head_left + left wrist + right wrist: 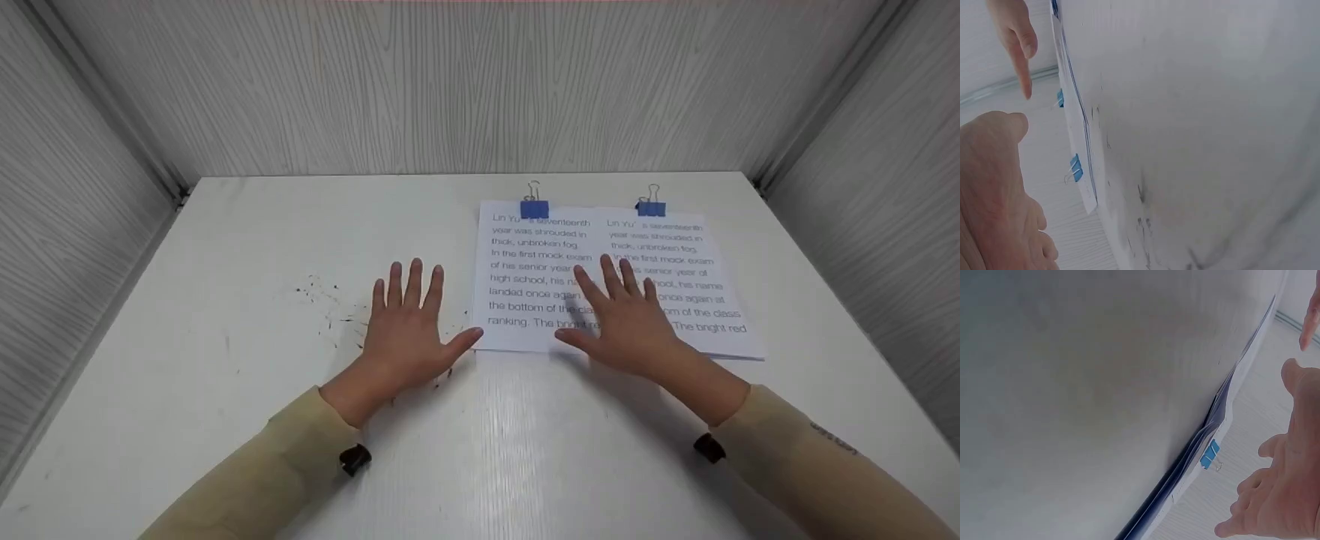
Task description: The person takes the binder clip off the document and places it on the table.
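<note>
Bimanual posture, nothing grasped

The bare left hand is raised over the white worktop, its thumb tip just crossing the left edge of the left stack of white printed paper. The bare right hand is raised over the join between this and the right stack of white printed paper, hiding some text. The hands are well apart, fingers straight and spread, holding nothing; both stacks lie flat on the right half of the worktop, side by side. For a steady posture, it seems best to keep both palms level and wrists relaxed; any contact with the paper is probably best made flat and lightly, since the near edges look slightly parted in the right wrist view and could slide. Count: two hands; two stacks, sheets too thin to number; two blue binder clips with wire handles, left and right, one per top edge; two beige sleeves, left and right; several small dark marks near the left hand, not reliably countable
</note>
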`<action>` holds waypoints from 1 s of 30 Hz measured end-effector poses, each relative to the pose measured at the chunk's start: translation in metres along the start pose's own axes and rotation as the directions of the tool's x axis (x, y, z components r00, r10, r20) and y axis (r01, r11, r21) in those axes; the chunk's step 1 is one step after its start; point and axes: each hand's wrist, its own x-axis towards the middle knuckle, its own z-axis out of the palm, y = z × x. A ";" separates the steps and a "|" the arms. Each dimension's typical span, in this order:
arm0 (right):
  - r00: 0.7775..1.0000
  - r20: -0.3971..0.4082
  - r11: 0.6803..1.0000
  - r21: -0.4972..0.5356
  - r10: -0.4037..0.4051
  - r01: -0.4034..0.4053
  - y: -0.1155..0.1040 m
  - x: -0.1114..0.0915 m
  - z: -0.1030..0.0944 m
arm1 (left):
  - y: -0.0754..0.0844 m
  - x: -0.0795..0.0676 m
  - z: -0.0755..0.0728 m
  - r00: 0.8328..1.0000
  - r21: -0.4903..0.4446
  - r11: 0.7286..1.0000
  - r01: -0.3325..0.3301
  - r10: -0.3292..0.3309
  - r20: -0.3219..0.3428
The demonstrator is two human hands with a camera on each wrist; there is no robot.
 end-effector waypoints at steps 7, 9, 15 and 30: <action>1.000 0.000 0.999 0.036 0.000 0.000 0.008 0.008 -0.001 | 0.009 0.013 -0.003 1.000 -0.009 1.000 -0.009 0.009 0.002; 1.000 0.002 0.999 0.045 -0.001 0.001 0.011 0.011 -0.001 | 0.013 0.019 -0.004 1.000 -0.014 1.000 -0.019 0.019 0.010; 0.999 0.034 0.998 0.055 0.004 -0.006 0.019 0.023 0.001 | 0.027 0.042 0.002 0.996 -0.016 0.998 -0.061 0.062 0.068; 0.994 0.101 0.999 0.031 -0.045 0.042 0.025 0.034 0.003 | 0.037 0.068 0.020 0.981 -0.008 0.995 -0.100 0.100 0.168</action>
